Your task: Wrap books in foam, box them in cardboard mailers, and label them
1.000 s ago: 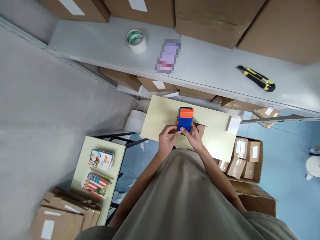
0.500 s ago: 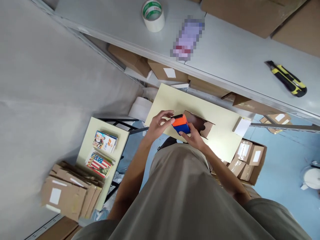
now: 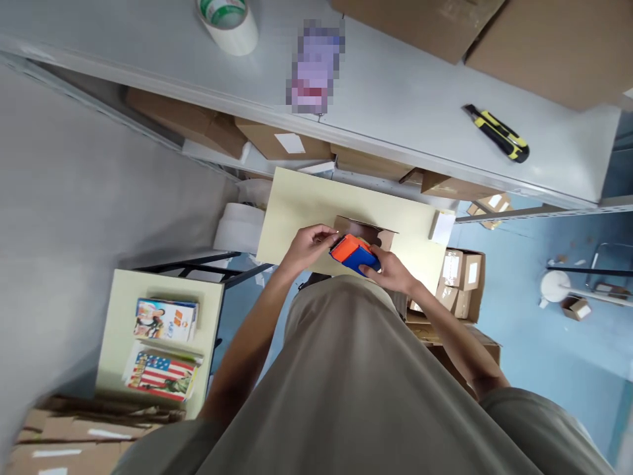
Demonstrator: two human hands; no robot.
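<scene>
Where the right hand [image 3: 391, 272] grips: blue end of the orange-and-blue box [image 3: 353, 253], fingers and thumb pressed around it.
Left hand [image 3: 309, 249]: beside the orange end, wrist bent inward, index finger stretched toward it; whether the fingertips touch or pinch anything, I cannot tell.
Orange-and-blue box: held slanted above the worktop [image 3: 297, 208], near the middle of its near edge, an open carton [image 3: 361, 229] just behind.
Forearms [image 3: 250, 336]: slanting inward from both sides.
Worktop's far right corner: white box [image 3: 442, 227].
</scene>
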